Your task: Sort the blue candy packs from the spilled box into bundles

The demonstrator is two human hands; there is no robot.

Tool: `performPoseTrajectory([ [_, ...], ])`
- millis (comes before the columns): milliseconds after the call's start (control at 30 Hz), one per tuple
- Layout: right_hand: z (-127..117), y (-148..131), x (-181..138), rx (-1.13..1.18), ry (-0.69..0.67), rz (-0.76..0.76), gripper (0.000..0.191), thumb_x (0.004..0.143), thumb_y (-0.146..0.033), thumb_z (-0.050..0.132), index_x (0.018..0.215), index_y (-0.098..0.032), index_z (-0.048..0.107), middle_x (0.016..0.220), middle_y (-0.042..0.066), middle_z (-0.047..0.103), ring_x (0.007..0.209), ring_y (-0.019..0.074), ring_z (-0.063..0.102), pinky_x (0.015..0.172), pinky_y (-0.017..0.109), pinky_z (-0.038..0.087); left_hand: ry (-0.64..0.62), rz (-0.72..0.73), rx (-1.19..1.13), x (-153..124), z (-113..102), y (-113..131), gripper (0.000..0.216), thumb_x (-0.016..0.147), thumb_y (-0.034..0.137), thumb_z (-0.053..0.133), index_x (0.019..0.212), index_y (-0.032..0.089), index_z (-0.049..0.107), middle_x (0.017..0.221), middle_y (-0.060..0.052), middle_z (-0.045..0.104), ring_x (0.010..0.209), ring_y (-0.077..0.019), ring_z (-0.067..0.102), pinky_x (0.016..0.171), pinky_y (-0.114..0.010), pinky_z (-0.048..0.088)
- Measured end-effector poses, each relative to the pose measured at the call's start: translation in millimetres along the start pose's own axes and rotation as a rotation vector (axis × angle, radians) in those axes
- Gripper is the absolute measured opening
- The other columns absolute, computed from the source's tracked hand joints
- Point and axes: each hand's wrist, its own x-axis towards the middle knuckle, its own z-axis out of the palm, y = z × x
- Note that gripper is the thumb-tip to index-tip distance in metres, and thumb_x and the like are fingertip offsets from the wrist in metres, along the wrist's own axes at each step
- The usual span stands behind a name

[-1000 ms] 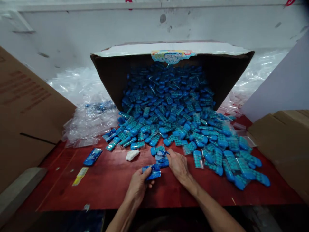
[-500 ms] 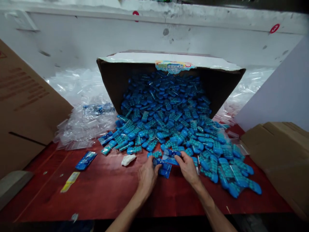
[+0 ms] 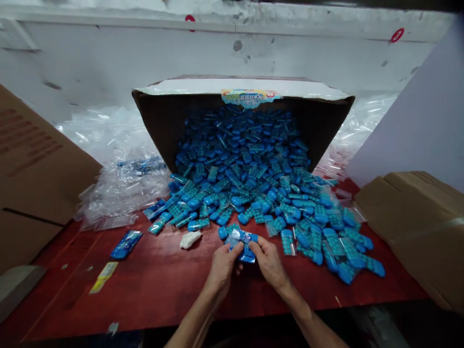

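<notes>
A brown cardboard box lies tipped on its side at the back of a red table. A large heap of blue packets spills from it toward me. My left hand and my right hand meet at the heap's near edge. Both pinch a small stack of blue packets just above the table, left fingers on its left end, right fingers on its right end.
Clear plastic bags pile up left of the box. A lone blue packet, a white crumpled scrap and a yellow label lie on the table. Cardboard boxes stand at the left and right.
My left hand came up from the near table with its packets, my right hand took another from the heap's edge, and now both hands grip the stack together.
</notes>
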Motion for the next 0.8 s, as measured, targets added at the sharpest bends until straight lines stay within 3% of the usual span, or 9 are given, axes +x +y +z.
performPoseTrajectory([
  [133,-1.0,-0.4,-1.0,-0.193,-0.040,-0.086,0.034,0.086,-0.036,0.030,0.074,-0.016,0.055,0.061,-0.001,0.053,0.056,0.0118,0.047,0.052,0.022,0.037,0.073,-0.017,-0.046,1.4,-12.7,-4.1,0.034,0.061,0.045,0.059,0.054,0.015,0.045,0.037,0.005,0.044,0.029,-0.0046,0.037,0.029,-0.016,0.022],
  [267,10.3,0.4,-5.0,-0.688,-0.019,-0.326,0.021,0.082,-0.023,0.044,0.099,-0.022,0.055,0.101,0.008,0.057,0.089,0.0210,0.048,0.076,0.034,0.038,0.197,-0.032,-0.122,-1.6,-38.5,3.7,0.031,0.060,0.041,0.062,0.063,0.015,0.046,0.040,0.007,0.046,0.031,-0.0039,0.039,0.031,-0.014,0.024],
  [367,19.0,5.7,1.0,-0.857,-0.202,-0.469,0.026,0.083,-0.015,0.042,0.104,-0.025,0.055,0.109,0.007,0.056,0.097,0.0214,0.046,0.077,0.036,0.036,0.164,-0.044,-0.217,-5.4,-51.9,12.5,0.030,0.059,0.038,0.064,0.069,0.016,0.046,0.044,0.006,0.050,0.036,-0.0047,0.043,0.034,-0.014,0.029],
  [467,16.8,11.9,17.7,-0.828,-0.363,-0.583,0.028,0.084,-0.014,0.040,0.105,-0.025,0.055,0.113,0.004,0.055,0.104,0.0198,0.043,0.081,0.034,0.036,0.130,-0.046,-0.248,-7.7,-53.6,19.4,0.030,0.059,0.035,0.065,0.071,0.016,0.046,0.046,0.005,0.051,0.038,-0.0059,0.046,0.035,-0.015,0.031],
  [600,5.4,15.4,37.3,-0.713,-0.402,-0.626,0.028,0.081,-0.013,0.043,0.102,-0.023,0.058,0.117,0.006,0.052,0.112,0.0206,0.039,0.087,0.036,0.033,0.132,-0.021,-0.208,-4.2,-45.3,21.3,0.030,0.058,0.034,0.065,0.071,0.015,0.047,0.045,0.005,0.051,0.036,-0.0060,0.045,0.035,-0.016,0.030],
  [667,1.8,14.7,41.0,-0.572,-0.332,-0.584,0.029,0.079,-0.011,0.043,0.100,-0.022,0.059,0.117,0.008,0.051,0.111,0.0199,0.041,0.089,0.036,0.033,0.119,-0.018,-0.181,-0.1,-40.5,19.7,0.030,0.058,0.036,0.065,0.069,0.014,0.047,0.045,0.005,0.051,0.035,-0.0058,0.045,0.034,-0.016,0.030],
  [800,1.9,10.6,39.8,-0.239,-0.033,-0.345,0.031,0.081,-0.014,0.037,0.108,-0.019,0.053,0.104,0.008,0.058,0.095,0.0165,0.053,0.081,0.031,0.041,0.109,-0.028,-0.140,7.6,-29.6,15.6,0.031,0.056,0.040,0.064,0.064,0.015,0.047,0.041,0.006,0.048,0.033,-0.0059,0.044,0.033,-0.015,0.028],
])
